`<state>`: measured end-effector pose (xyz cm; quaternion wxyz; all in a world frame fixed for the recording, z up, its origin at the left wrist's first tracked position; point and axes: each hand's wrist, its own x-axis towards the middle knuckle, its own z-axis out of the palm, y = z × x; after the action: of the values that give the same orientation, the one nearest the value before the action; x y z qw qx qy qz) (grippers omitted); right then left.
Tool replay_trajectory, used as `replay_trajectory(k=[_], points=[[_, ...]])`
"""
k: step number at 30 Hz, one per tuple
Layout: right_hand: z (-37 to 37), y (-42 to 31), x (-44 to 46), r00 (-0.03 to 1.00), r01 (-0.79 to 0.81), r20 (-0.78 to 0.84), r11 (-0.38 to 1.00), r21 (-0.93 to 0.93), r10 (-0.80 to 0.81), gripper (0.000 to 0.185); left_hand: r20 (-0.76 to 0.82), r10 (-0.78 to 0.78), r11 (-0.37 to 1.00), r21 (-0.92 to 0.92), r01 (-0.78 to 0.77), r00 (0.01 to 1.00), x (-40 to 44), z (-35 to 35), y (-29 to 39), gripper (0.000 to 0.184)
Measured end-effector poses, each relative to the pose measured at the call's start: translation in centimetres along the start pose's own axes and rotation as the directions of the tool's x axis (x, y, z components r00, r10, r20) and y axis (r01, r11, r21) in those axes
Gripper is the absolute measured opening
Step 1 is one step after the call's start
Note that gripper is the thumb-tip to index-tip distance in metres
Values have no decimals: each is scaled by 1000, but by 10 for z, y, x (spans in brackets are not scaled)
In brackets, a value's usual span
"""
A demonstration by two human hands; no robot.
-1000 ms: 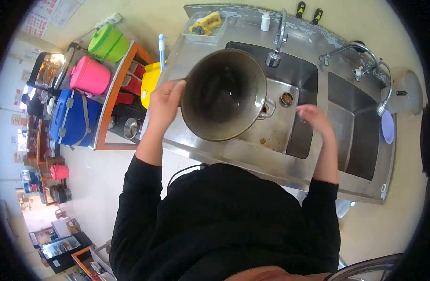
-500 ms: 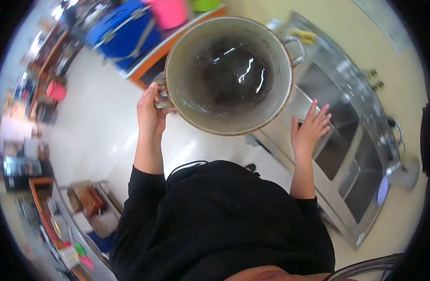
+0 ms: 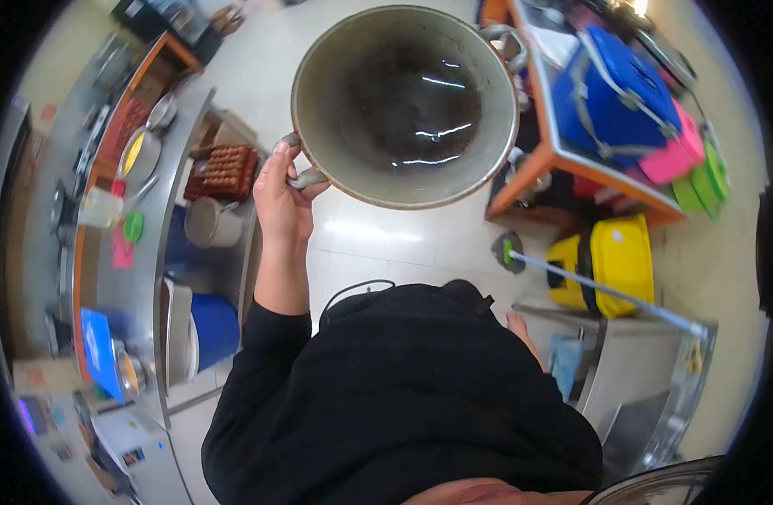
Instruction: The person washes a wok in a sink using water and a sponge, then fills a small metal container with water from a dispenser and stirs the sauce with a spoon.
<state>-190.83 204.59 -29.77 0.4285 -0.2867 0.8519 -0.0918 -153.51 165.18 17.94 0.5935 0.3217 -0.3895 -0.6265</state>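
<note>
My left hand [image 3: 285,189] is closed around one side handle of a large, two-handled metal cooking pot [image 3: 336,93]. The pot is held out in front of me with its mouth toward the camera. Its inside is grey with a dark, stained bottom, and bright streaks of light reflect there; whether liquid lies in it I cannot tell. Nothing grips the far handle [image 3: 514,49]. Down beside my body, my right hand [image 3: 516,324] is only partly in view, away from the pot, and its fingers cannot be made out.
At the right stand a table with a blue cooler box [image 3: 618,97], a yellow bucket [image 3: 622,265], a mop [image 3: 605,290] and a steel sink counter [image 3: 630,362]. Along the left runs a steel counter [image 3: 164,227] with pans, and egg trays [image 3: 222,171] on its shelf.
My body has turned left, away from the sink, with the pot still in my left hand. My right hand has dropped from beside the pot to my side.
</note>
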Motion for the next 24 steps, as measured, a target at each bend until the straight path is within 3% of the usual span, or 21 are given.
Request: replay_trajectory(k=[2,5,9,12,13,14,15,16,17,18,19,20,21,23,24], points=[[7,11,16,944,-193,261,979,-64,203,70,-120,69,998,15,-68,990,15,-9,0,30],[-11,-30,33,836,-376,400,923,-81,376,66,-246,114,988,-70,-135,963,49,-40,2,31],[-59,-172,139,799,-417,488,908,29,351,60,-386,203,971,-39,-236,900,145,-69,5,31],[-125,-322,235,866,-360,481,837,411,137,56,-462,269,956,21,-293,845,195,-67,-5,30],[-152,-403,249,922,-204,384,788,580,-44,55,-492,291,951,50,-306,820,216,-69,-2,30],[-191,-533,206,960,85,126,692,717,-249,41,-518,315,943,80,-322,795,239,-72,2,30],[-213,-607,210,873,401,-49,657,638,-485,39,-549,335,936,99,-338,766,256,-75,4,30],[-236,-690,195,676,715,-208,563,414,-707,29,-580,340,935,124,-333,741,270,-79,3,29],[-247,-769,180,342,936,-361,278,218,-868,16,-608,343,934,143,-327,716,291,-82,4,29],[-255,-840,164,8,1000,-369,-3,30,-929,11,-630,352,931,158,-330,692,313,-86,6,29],[-252,-901,143,-196,979,-339,-203,-17,-920,10,-670,357,927,167,-336,651,335,-86,6,27],[-250,-957,127,-334,940,-156,-319,-119,-929,12,-685,349,929,164,-331,640,357,-96,4,27],[-241,-1001,123,-444,875,38,-443,-196,-895,15,-697,339,933,161,-323,632,377,-107,1,27],[-200,-1073,143,-442,818,263,-506,-273,-857,22,-712,321,937,143,-319,624,419,-131,-5,28],[-184,-1093,158,-423,792,297,-508,-338,-856,23,-715,315,937,130,-324,624,441,-141,-8,29]])
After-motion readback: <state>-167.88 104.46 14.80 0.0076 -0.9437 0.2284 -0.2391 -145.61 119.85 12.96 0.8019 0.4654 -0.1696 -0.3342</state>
